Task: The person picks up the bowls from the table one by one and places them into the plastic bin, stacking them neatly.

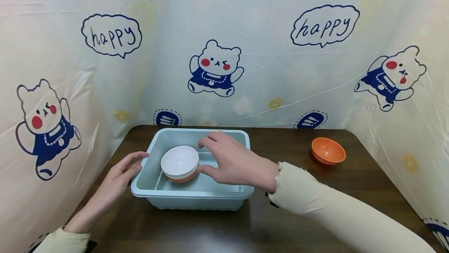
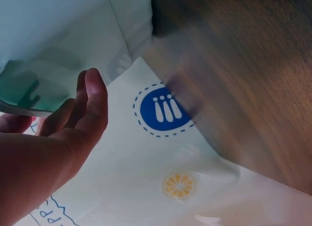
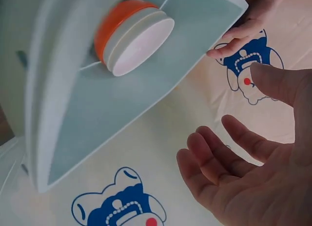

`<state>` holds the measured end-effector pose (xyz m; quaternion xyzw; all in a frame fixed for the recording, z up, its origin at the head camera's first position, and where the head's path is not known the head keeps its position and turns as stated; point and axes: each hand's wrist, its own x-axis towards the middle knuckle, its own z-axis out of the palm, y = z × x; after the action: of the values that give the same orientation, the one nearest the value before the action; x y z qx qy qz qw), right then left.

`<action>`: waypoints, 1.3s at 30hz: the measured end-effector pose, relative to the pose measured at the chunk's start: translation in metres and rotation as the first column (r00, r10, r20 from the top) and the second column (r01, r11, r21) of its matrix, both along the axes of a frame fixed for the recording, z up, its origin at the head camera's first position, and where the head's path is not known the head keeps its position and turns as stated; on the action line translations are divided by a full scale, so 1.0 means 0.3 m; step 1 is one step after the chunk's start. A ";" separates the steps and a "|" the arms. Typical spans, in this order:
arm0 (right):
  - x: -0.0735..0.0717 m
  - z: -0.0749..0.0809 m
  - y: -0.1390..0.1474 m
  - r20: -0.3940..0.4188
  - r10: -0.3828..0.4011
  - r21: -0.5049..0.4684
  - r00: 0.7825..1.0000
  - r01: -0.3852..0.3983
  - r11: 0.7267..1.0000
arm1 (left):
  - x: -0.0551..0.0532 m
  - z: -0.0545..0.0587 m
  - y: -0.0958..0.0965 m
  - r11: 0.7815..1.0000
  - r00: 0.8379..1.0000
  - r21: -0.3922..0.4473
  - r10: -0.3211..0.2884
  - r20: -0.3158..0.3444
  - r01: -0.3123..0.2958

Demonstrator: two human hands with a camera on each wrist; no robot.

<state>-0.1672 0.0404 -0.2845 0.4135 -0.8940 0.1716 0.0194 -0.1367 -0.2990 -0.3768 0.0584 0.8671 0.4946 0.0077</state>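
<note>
Inside a light blue plastic basin (image 1: 196, 194) sits a nested stack of bowls: white bowls (image 1: 180, 161) on top, an orange bowl (image 3: 114, 22) at the bottom. My right hand (image 1: 235, 161) hovers over the basin just right of the stack, thumb and fingers spread apart with nothing between them. In the right wrist view that same hand shows its palm and relaxed fingers. At the basin's left rim my left hand (image 1: 121, 173) rests its fingertips, the fingers gently bent along the outside wall.
A single orange bowl (image 1: 328, 151) stands at the right on the dark wooden table (image 1: 280, 222). A pale curtain (image 1: 266, 69) printed with cartoon bears closes off the back and both sides.
</note>
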 end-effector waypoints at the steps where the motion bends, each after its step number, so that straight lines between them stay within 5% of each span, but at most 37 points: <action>1: 0.004 -0.003 0.010 -0.014 0.004 -0.005 1.000 -0.004 1.000 | 0.001 0.000 0.000 1.000 1.000 0.003 0.000 -0.002 0.000; 15: 0.059 -0.054 0.159 -0.101 -0.054 -0.136 0.993 0.040 0.990 | 0.004 -0.009 -0.002 1.000 1.000 0.012 0.003 -0.025 -0.003; 24: 0.091 -0.076 0.243 -0.030 -0.164 -0.211 0.986 0.155 0.965 | -0.001 -0.010 -0.004 1.000 0.999 0.011 -0.003 -0.035 0.003; 39: 0.122 -0.127 0.353 -0.037 -0.261 -0.300 0.965 0.239 0.924 | -0.001 -0.006 -0.002 1.000 1.000 0.006 0.002 -0.012 -0.002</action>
<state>-0.1305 0.1463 -0.3228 0.2949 -0.9027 0.2822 0.1362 -0.1369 -0.2995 -0.3785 0.0604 0.8658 0.4967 0.0016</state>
